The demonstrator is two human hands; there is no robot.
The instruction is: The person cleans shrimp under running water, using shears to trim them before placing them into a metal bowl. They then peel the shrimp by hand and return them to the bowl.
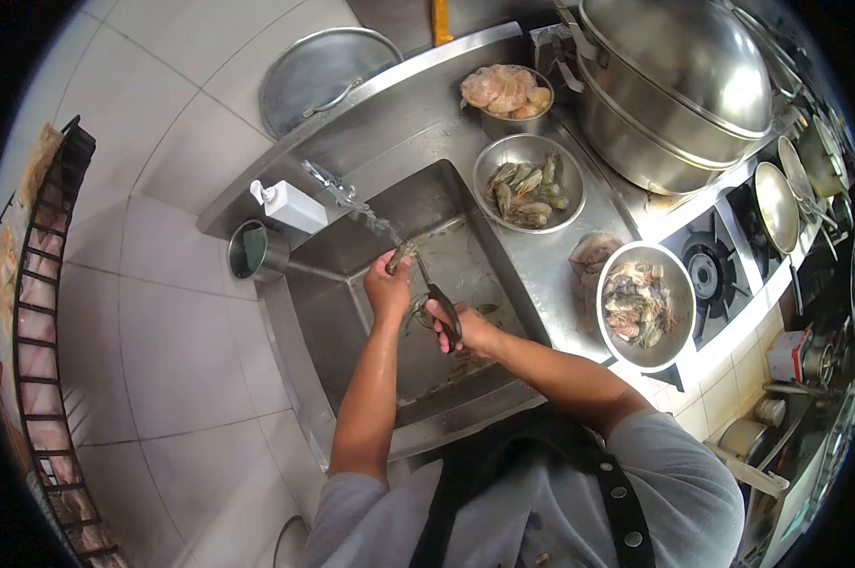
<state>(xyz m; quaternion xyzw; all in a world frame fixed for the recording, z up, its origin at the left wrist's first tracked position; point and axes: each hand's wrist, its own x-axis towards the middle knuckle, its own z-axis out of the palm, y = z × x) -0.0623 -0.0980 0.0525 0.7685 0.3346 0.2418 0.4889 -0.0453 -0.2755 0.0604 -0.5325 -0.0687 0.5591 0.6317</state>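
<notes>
Head view: left fingers (382, 268) pinch a shrimp (405, 252), right fingers (435, 310) grip scissors (450, 323), over the sink (325, 308), clear of its edges.

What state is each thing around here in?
Silver metal faucet: running
Grey-brown shrimp: held in left hand
Black-handled metal scissors: held in right hand; blades unclear
Black gas burner: no flame visible
Round steel bowl beside burner: partly filled
Large domed steel pot: covered

Down over the sink (503, 284) from head height!
One wide, curved view, facing forward and steeply down past the wearer's chest (541, 488), left hand (387, 286) and right hand (467, 327) near below.
</notes>
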